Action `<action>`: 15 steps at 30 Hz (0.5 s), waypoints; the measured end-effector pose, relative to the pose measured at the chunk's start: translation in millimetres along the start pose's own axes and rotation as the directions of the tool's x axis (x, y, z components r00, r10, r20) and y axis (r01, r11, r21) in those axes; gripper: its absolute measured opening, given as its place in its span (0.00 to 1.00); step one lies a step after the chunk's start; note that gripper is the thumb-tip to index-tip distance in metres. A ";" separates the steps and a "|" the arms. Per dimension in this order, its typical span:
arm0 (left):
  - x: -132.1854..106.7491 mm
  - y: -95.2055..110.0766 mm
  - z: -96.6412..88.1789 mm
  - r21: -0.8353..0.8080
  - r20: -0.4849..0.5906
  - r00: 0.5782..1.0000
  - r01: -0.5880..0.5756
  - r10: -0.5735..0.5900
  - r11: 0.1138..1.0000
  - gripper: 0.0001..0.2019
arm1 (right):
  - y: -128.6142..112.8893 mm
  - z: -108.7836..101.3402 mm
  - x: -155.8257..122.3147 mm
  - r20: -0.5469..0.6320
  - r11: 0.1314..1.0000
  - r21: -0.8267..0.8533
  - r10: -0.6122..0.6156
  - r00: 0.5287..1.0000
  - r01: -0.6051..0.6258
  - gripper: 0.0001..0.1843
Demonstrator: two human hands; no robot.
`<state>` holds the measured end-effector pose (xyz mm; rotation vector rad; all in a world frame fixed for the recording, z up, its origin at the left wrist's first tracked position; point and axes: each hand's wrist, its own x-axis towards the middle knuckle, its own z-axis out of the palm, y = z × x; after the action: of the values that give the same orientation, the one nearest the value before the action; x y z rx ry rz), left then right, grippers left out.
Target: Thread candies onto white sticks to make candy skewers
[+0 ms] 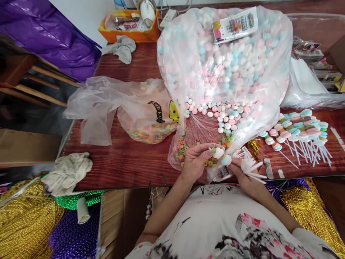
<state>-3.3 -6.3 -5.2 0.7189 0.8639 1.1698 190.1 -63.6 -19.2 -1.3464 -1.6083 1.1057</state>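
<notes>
At the near edge of the dark red table (121, 162), my left hand (195, 160) pinches a white round candy (218, 153). Beside it, my right hand (246, 176) is closed on a bundle of white sticks (254, 169); one stick carries a blue and pink candy (226, 159) right next to the white one. Both hands work over the open mouth of a big clear bag (223, 61) full of pink, blue and white candies. Small coloured ring candies (183, 147) lie loose on the plastic by my left hand.
Finished candy skewers (296, 126) lie in a fanned pile at the right. A smaller clear bag (145, 115) of coloured rings sits left of centre. Rags (122, 46) (67, 171), an orange tray (129, 25) at the back, and stacked packets (312, 61) at the far right.
</notes>
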 end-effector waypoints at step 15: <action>-17.0 -23.3 7.9 -0.062 0.016 0.987 0.160 -0.160 0.985 0.13 | -13.3 -1.4 1.4 -0.029 0.990 -0.076 -0.120 0.992 0.118 0.19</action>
<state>11.9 -28.8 -17.6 0.5924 0.8556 1.0441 186.6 -63.0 -6.2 -1.2912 -1.6968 0.9563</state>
